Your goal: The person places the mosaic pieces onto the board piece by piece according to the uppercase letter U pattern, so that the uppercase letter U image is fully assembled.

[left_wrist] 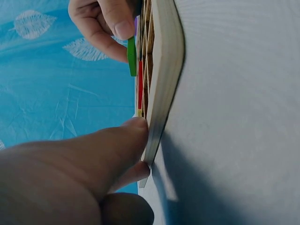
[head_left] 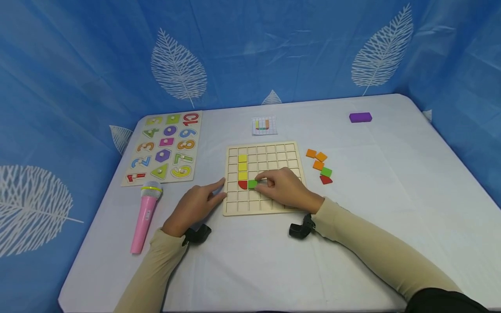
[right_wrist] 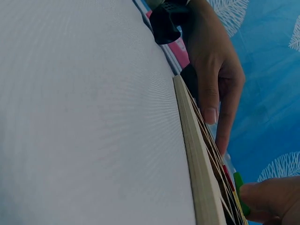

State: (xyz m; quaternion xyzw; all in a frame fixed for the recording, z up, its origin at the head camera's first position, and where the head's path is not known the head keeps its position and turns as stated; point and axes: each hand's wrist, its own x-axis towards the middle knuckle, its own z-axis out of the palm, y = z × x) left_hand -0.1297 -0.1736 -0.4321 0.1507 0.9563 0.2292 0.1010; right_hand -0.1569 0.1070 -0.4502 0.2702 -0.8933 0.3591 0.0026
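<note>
Pinching a green tile (head_left: 252,184), the right hand (head_left: 283,187) is over the board (head_left: 260,206). The left hand (head_left: 194,202), fingers apart, touches its left edge; wide desk (head_left: 250,261) spreads in front

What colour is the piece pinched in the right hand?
Green; the piece in the right hand shows best in the head view.

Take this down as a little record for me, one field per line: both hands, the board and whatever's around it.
Left hand: touching left edge of the grid board
Right hand: pinching a green tile over the board
On board: three yellow tiles in a column, red piece at its near end
Right of board: three orange tiles, loose green tile, loose red piece
Behind board: pattern card
Left of board: number puzzle, pink microphone
Far right: purple block
</note>
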